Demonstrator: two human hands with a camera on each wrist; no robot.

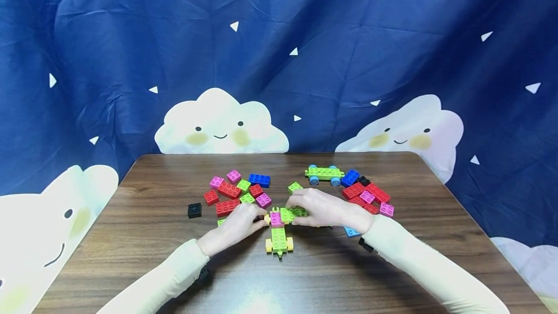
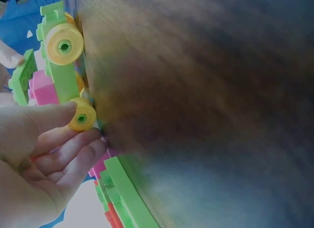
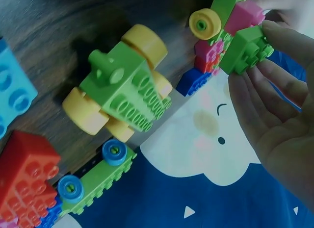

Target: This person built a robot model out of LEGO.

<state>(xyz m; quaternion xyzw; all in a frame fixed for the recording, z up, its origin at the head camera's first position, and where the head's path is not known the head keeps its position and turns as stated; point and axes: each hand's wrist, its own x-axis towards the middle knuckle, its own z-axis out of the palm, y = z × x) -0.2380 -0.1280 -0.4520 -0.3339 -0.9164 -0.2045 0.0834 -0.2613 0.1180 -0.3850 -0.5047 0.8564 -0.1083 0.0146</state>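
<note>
A green toy car base [image 1: 279,242] with yellow wheels stands mid-table, pointing toward me, with a pink brick [image 1: 276,219] on its far part. My left hand [image 1: 239,229] pinches one of its yellow wheels [image 2: 82,116] between thumb and fingers, as the left wrist view shows. From the other side, my right hand [image 1: 320,207] holds a green brick [image 3: 245,49] by thumb and fingertips, right beside the pink brick. In the right wrist view its studs face the palm side. Another green car base [image 3: 120,86] with yellow wheels is near the right hand, mostly hidden by it in the head view.
Red, pink, green and blue bricks [image 1: 229,189] lie loosely at the left, with a black brick [image 1: 194,210] apart. A green car base with blue wheels [image 1: 324,173] stands at the back. More red bricks [image 1: 377,193] and a light blue brick [image 1: 351,231] lie at the right.
</note>
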